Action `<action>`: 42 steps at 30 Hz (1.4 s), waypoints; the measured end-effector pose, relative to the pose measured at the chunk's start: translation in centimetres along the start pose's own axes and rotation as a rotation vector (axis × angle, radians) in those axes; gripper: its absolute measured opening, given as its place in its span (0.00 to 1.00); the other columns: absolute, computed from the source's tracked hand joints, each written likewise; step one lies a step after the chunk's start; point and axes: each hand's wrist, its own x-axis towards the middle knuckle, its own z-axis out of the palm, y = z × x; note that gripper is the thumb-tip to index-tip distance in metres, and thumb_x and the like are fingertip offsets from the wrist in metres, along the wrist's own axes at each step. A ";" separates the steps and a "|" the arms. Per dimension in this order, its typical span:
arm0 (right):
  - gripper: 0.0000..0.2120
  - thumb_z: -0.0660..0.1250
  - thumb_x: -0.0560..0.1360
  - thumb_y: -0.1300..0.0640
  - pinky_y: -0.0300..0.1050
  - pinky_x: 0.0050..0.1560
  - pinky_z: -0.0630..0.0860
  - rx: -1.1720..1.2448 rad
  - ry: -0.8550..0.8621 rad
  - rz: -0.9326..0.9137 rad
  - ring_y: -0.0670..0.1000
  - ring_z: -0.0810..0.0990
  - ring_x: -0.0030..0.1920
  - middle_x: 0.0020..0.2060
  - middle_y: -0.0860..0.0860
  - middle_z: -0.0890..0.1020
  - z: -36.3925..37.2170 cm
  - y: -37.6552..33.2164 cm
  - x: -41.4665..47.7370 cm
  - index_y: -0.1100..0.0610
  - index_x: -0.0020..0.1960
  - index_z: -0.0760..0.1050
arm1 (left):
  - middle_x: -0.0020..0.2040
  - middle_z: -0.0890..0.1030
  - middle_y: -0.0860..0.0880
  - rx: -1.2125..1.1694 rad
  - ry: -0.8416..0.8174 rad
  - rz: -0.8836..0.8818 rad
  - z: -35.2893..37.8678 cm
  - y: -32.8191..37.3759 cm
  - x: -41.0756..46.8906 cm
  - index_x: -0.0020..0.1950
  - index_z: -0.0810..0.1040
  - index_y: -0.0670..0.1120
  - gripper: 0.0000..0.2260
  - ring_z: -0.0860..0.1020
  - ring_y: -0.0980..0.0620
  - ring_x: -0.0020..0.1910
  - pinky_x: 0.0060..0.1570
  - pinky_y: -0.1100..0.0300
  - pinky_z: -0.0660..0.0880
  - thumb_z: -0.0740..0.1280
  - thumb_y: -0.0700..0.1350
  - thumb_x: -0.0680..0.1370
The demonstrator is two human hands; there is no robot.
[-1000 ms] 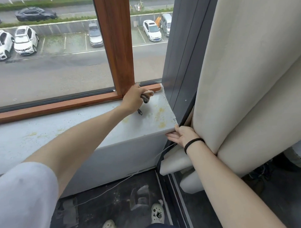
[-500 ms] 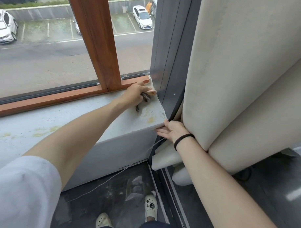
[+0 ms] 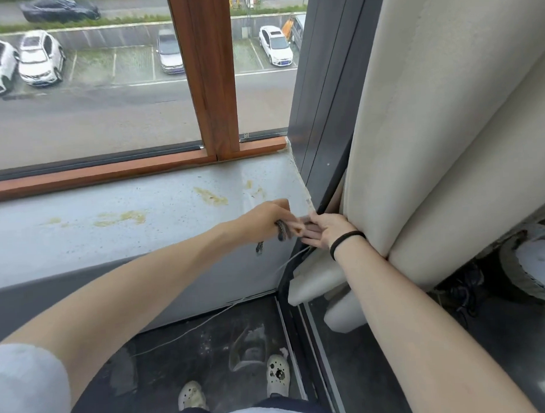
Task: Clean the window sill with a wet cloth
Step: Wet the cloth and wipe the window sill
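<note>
My left hand (image 3: 265, 220) grips the small dark grey cloth (image 3: 280, 232) at the front right corner of the pale grey, yellow-stained window sill (image 3: 142, 217). My right hand (image 3: 324, 232), fingers straight, lies flat just beside it.

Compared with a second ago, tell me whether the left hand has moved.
Yes: left hand came away from the wooden frame to the sill's front edge.

Open room is offered along the window sill (image 3: 127, 239) toward nine o'clock. It is closed off at twelve o'clock by the wooden frame (image 3: 109, 174), at three o'clock by the dark post (image 3: 320, 96).
</note>
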 end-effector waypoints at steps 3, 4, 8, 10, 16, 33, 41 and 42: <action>0.22 0.56 0.82 0.50 0.55 0.67 0.68 -0.013 0.010 -0.003 0.59 0.74 0.65 0.65 0.63 0.73 0.2 0.4 -0.5 0.64 0.69 0.65 | 0.45 0.75 0.42 0.015 0.058 -0.012 -0.2 -0.3 -2.6 0.54 0.82 0.39 0.19 0.76 0.45 0.43 0.43 0.57 0.71 0.61 0.26 0.70; 0.24 0.57 0.81 0.49 0.54 0.67 0.68 -0.022 0.014 -0.007 0.59 0.74 0.65 0.66 0.63 0.73 0.1 0.5 -0.6 0.64 0.71 0.63 | 0.45 0.75 0.43 -0.007 0.159 -0.053 -0.9 -0.7 -3.2 0.54 0.82 0.40 0.18 0.76 0.47 0.43 0.44 0.60 0.71 0.62 0.26 0.71; 0.28 0.57 0.80 0.45 0.53 0.66 0.68 -0.028 0.010 -0.005 0.58 0.75 0.64 0.66 0.63 0.72 0.1 0.7 -1.2 0.64 0.72 0.63 | 0.45 0.73 0.45 -0.034 0.524 -0.216 -4.1 -2.5 -4.4 0.52 0.83 0.39 0.17 0.74 0.56 0.41 0.45 0.77 0.67 0.62 0.25 0.71; 0.28 0.56 0.81 0.45 0.53 0.67 0.67 -0.044 0.012 -0.006 0.58 0.75 0.65 0.67 0.63 0.72 0.4 0.9 -1.5 0.66 0.71 0.63 | 0.46 0.73 0.43 0.041 0.456 -0.264 -4.2 -3.3 -4.2 0.51 0.83 0.39 0.17 0.74 0.53 0.42 0.44 0.74 0.69 0.61 0.25 0.71; 0.27 0.47 0.83 0.47 0.53 0.70 0.64 0.013 0.037 0.011 0.58 0.70 0.69 0.69 0.63 0.69 1.1 1.6 -2.0 0.67 0.72 0.61 | 0.41 0.78 0.45 0.056 0.328 -0.110 4.4 1.4 -5.2 0.50 0.75 0.39 0.07 0.74 0.51 0.38 0.37 0.61 0.69 0.64 0.32 0.74; 0.21 0.47 0.83 0.56 0.54 0.63 0.70 -0.063 0.140 -0.043 0.61 0.76 0.62 0.62 0.65 0.75 3.0 4.3 -3.0 0.69 0.65 0.69 | 0.46 0.74 0.50 0.091 0.306 -0.089 0.4 -2.7 -11.8 0.55 0.81 0.40 0.18 0.73 0.50 0.45 0.43 0.62 0.69 0.61 0.25 0.72; 0.21 0.47 0.83 0.57 0.54 0.63 0.70 -0.135 0.163 -0.056 0.61 0.76 0.62 0.62 0.66 0.74 4.8 5.8 -4.3 0.70 0.64 0.69 | 0.47 0.71 0.47 0.139 0.372 -0.094 1.0 -4.6 -14.9 0.55 0.80 0.44 0.17 0.76 0.47 0.45 0.44 0.58 0.74 0.62 0.27 0.74; 0.21 0.47 0.82 0.57 0.54 0.62 0.70 -0.143 0.162 -0.056 0.61 0.75 0.62 0.62 0.66 0.74 5.1 6.0 -4.5 0.70 0.65 0.69 | 0.48 0.72 0.46 0.147 0.326 -0.043 2.1 -4.4 -15.6 0.54 0.80 0.46 0.17 0.76 0.48 0.46 0.45 0.55 0.75 0.62 0.28 0.74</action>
